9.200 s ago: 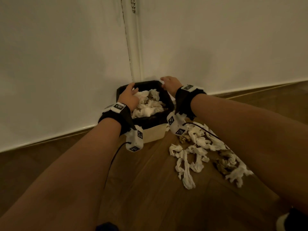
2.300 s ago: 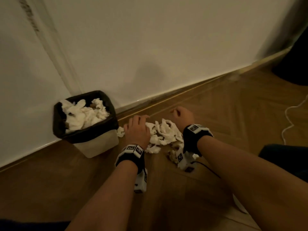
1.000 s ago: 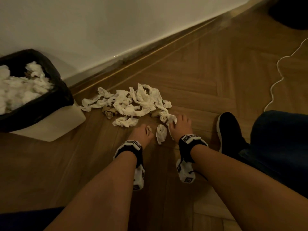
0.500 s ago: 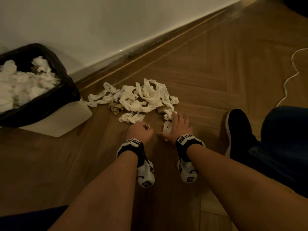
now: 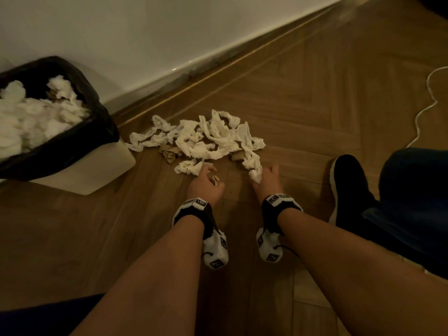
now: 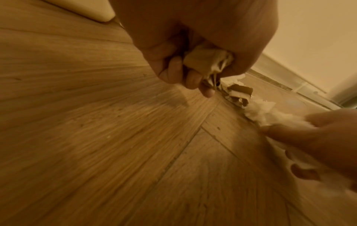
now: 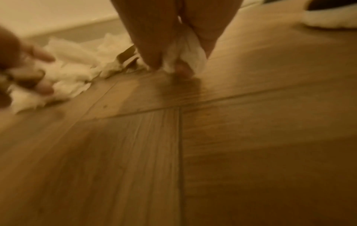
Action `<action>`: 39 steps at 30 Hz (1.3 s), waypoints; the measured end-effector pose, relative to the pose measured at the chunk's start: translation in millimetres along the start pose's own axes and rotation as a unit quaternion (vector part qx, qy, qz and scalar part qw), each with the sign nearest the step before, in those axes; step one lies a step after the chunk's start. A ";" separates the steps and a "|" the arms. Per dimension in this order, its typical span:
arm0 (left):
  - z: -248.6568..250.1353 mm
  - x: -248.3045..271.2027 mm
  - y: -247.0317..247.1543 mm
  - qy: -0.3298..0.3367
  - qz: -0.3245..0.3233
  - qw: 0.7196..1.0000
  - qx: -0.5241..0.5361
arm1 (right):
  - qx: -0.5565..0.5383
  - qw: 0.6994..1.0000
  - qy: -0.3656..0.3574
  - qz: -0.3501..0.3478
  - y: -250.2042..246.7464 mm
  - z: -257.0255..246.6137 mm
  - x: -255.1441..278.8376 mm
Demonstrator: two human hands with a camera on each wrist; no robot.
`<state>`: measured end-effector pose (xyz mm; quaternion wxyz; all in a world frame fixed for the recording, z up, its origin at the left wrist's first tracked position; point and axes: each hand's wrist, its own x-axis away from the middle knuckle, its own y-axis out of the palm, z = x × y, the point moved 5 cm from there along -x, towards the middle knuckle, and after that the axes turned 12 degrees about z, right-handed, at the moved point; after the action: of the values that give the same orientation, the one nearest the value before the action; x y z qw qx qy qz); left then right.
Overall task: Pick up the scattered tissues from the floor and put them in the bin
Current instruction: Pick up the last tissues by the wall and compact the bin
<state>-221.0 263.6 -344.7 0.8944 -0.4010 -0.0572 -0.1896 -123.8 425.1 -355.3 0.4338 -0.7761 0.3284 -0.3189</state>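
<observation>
Left hand: the left hand [image 5: 205, 184] hovers low over the floor [image 5: 303, 93], fingers curled round a small brownish crumpled scrap [image 6: 209, 62]; a corner of the scrap shows between thumb and fingers in the head view, and the wrist view shows it bunched in the palm.
Right hand: the right hand [image 5: 268, 178] is close to the floor at the near right end of the pile, fingers and thumb pinching a white tissue [image 7: 185, 50] that trails back into the pile.
Scattered tissues: a loose pile of twisted white tissues [image 5: 206, 137] lies on the floor between the bin and the two hands, near the skirting board; the nearest pieces touch or lie just beside the fingertips of both hands.
Brown scraps: a few crumpled brown pieces [image 5: 171, 152] are mixed in at the near edge of the pile; another shows near its right end.
Bin: the bin [image 5: 80, 170] stands at the left against the wall [image 5: 145, 32], pale-bodied with a black liner [image 5: 101, 122] folded over its rim, and holds a heap of white tissues [image 5: 31, 117]. The left tip of the pile lies just beside its base.
Wrist units: a black band with a white marked block sits on each wrist, left [image 5: 194, 209] and right [image 5: 278, 204].
Person: a dark shoe [image 5: 349, 187] is planted on the floor right of the right hand, with a dark blue trouser leg [image 5: 412, 202] beside it.
Cable: a thin white cable [image 5: 426, 103] curls along the floor at the far right, well apart from the pile.
</observation>
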 end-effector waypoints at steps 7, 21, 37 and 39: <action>12.4 0.6 4.2 0.031 -0.032 0.998 -0.034 | -0.214 0.968 0.129 -0.006 -14.6 8.1 15.0; 3.9 5.4 -29.0 0.022 -0.009 0.999 -0.033 | -0.538 0.740 0.386 -0.121 -20.0 -8.2 33.7; 2.8 16.0 -65.2 0.058 0.042 0.996 -0.052 | -0.525 0.745 0.376 -0.169 -44.3 -23.8 53.5; 2.7 17.5 -70.2 0.066 0.023 0.995 -0.072 | -0.535 0.746 0.365 -0.156 -45.8 -32.6 58.3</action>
<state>-231.8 217.9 -289.7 0.8691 -0.4521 0.0246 -0.1989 -104.7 382.8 -288.9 -0.2609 -0.7460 0.4529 -0.4126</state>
